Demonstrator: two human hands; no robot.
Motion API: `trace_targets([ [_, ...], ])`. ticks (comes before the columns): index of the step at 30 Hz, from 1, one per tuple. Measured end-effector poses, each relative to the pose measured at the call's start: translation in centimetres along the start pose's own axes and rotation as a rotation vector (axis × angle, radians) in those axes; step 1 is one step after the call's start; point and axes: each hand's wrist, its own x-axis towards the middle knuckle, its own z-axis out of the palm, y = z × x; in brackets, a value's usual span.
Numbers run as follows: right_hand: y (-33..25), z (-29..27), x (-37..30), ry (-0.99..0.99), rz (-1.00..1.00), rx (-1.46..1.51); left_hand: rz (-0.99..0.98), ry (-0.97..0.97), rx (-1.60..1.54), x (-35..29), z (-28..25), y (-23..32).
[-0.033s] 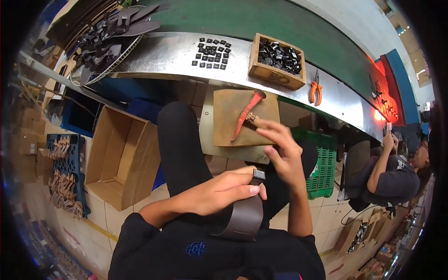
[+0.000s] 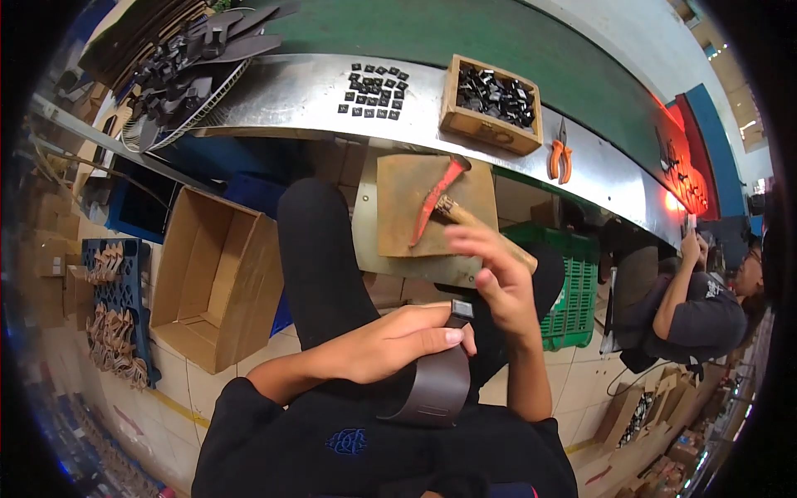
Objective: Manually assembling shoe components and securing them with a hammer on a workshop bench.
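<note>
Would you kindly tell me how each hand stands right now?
Left hand: closed, holding a dark brown strap with a buckle.
Right hand: open, fingers slightly bent, by the hammer; whether it touches the handle cannot be told.

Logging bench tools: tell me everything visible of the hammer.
The hammer has a worn red head, metal-looking, curved, broad and dark at one end, tapering at the other. Its wooden-looking handle bears dark marks near the head. It lies on the tan board, handle running past the edge, partly hidden by the right hand; whether they touch is unclear.
</note>
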Motion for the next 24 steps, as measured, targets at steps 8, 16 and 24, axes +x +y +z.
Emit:
trace_targets([
  [8,0.0,4.4,-3.8,-0.070,0.052,0.885,-0.245,-0.125,-0.455,0.3,2.0,-0.3],
  [16,-1.1,4.5,-4.1,0.003,0.103,0.815,-0.266,-0.110,-0.574,0.3,2.8,-1.1],
  [24,-0.4,4.6,-3.3,0.005,0.076,0.787,-0.230,-0.122,-0.545,0.2,1.2,-1.3],
])
